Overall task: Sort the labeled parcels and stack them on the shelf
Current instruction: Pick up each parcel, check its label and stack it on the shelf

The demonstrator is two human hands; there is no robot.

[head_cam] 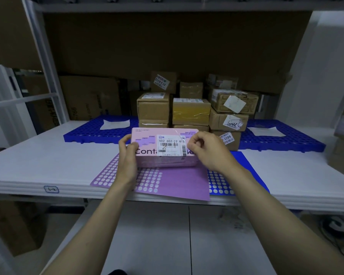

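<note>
white shelf board runs under everything, with a blue pallet at the back holding stacked brown boxes. between my hands sits the pink box, resting on a purple sticker sheet. my left hand is curled round its left end; my right hand pinches closed at the top right corner, by the white label. if i lift carelessly, the sheet could drag off the front edge, or the box could knock the stack just behind it.

White shelf (blue pallet, purple sheet, blue sheet)
</note>
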